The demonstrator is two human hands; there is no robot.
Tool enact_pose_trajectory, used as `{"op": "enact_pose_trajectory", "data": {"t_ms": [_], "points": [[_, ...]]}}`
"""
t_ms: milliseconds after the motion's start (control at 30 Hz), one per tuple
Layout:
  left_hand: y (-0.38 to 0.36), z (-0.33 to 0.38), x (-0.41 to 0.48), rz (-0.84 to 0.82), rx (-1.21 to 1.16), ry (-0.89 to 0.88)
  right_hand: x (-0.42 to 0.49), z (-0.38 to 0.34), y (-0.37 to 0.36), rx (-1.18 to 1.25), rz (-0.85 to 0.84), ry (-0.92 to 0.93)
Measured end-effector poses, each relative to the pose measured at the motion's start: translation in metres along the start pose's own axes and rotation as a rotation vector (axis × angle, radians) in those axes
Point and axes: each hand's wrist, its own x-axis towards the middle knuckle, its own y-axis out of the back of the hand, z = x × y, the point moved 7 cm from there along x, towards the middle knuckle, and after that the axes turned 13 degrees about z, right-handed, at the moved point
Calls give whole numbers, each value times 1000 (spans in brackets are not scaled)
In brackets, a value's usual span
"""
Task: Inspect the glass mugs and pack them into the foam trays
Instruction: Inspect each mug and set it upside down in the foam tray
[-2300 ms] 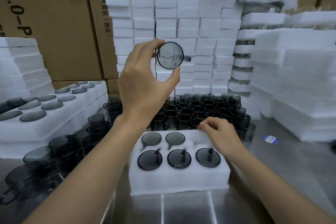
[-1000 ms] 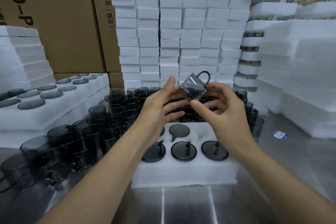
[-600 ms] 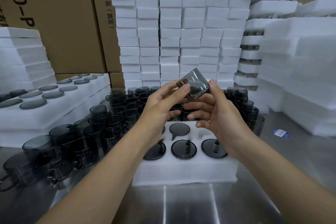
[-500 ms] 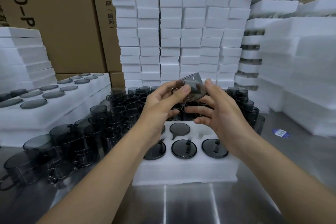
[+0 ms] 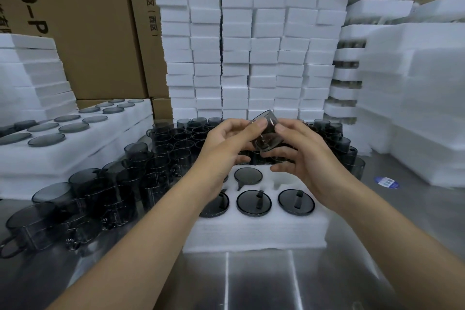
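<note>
- While the foam tray [image 5: 254, 231] lies on the steel table [image 5: 276, 282] before me, five smoky mugs sit upside down in its pockets and the back-right pocket [image 5: 284, 180] is bare.
- Loose mugs [image 5: 173, 143] crowd the table behind and left of that tray.
- Both my hands grip one glass mug [image 5: 266, 133], tilted, above the tray's back row: my left hand [image 5: 226, 143] pinches its rim side, my right hand [image 5: 299, 151] cups its other side.
- Compared with half a second ago, the mug sits slightly lower and more tipped.
</note>
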Motion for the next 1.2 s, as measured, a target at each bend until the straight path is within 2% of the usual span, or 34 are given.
{"op": "enact_pose_trajectory", "data": {"t_ms": [200, 367, 667, 867, 1000, 1200], "points": [[-1, -1, 3, -24, 108, -66, 7, -1, 7, -83, 11, 73], [-16, -14, -3, -118, 418, -210, 13, -2, 15, -197, 45, 113], [-23, -19, -5, -78, 760, -364, 15, 12, 20, -444, 66, 190], [-24, -21, -5, -129, 939, -324, 21, 38, 21, -679, -12, 127], [-27, -16, -9, -149, 1015, -346, 23, 45, 25, -661, -66, 62], [-22, -7, -18, -175, 1138, -498, 20, 17, 32, -721, -26, 325]]}}
